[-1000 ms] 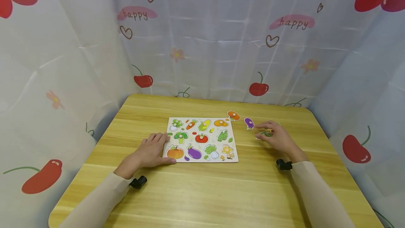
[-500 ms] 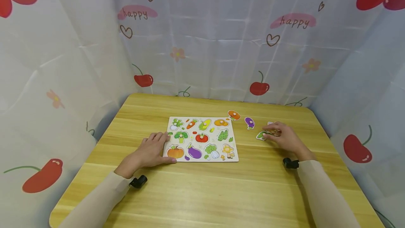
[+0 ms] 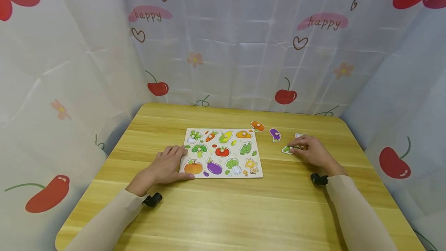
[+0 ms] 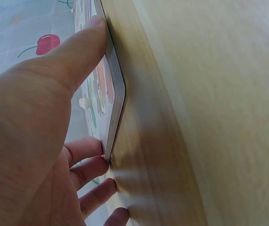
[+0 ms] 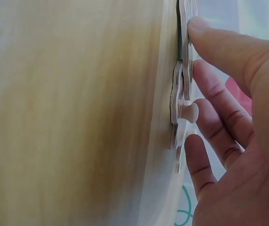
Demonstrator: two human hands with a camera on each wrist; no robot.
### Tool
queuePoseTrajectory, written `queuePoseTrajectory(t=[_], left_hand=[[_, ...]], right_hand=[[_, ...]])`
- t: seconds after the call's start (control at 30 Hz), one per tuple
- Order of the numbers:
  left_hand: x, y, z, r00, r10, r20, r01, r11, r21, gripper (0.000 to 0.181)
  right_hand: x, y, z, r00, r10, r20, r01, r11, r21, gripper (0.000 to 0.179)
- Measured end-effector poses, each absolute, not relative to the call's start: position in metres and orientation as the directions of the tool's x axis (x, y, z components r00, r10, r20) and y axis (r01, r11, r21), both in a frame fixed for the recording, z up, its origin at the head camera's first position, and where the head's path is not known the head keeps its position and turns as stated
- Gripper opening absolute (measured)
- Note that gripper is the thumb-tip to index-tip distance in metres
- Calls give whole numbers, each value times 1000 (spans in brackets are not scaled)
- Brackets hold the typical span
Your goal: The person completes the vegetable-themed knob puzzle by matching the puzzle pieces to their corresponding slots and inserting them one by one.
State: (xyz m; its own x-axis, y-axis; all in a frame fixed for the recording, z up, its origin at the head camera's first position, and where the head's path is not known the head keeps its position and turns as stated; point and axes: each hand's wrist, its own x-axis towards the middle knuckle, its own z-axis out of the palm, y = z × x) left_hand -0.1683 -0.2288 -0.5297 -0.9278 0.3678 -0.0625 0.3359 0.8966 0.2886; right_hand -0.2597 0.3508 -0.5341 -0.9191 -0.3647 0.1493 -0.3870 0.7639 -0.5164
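My left hand rests at the left side of a wooden vegetable puzzle board. In the left wrist view its thumb lies on the board's face, with fingertips along the edge. To the right of the board, my right hand has its thumb and index finger on a leafy green puzzle piece, partly covered by the fingers. The right wrist view shows these fingers at the edge-on piece. It overlaps another piece with a pale knob, in front of the other fingers.
A pumpkin piece lies by the board's upper right corner. The eggplant piece is between it and my right hand. Behind that hand a whitish piece shows in part. The wooden table meets a printed curtain at the back.
My right hand has shifted right from beside the eggplant piece, and its fingers have come down onto the leafy green piece. The left hand and the board have stayed put.
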Motion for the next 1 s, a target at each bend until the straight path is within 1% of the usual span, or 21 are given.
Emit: queuePoseTrajectory(t=[0.53, 0.77, 1.0], left_hand=[[-170, -230, -532, -928, 367, -71, 332, 898, 290, 116], [-169, -230, -532, -928, 366, -68, 333, 897, 290, 116], [-168, -230, -532, -928, 366, -66, 332, 896, 295, 116]], right_hand=[[-262, 345, -531, -922, -355, 154, -382, 771, -510, 7], [-264, 340, -531, -922, -358, 147, -382, 777, -501, 7], [-265, 332, -528, -927, -352, 129, -365, 769, -524, 8]])
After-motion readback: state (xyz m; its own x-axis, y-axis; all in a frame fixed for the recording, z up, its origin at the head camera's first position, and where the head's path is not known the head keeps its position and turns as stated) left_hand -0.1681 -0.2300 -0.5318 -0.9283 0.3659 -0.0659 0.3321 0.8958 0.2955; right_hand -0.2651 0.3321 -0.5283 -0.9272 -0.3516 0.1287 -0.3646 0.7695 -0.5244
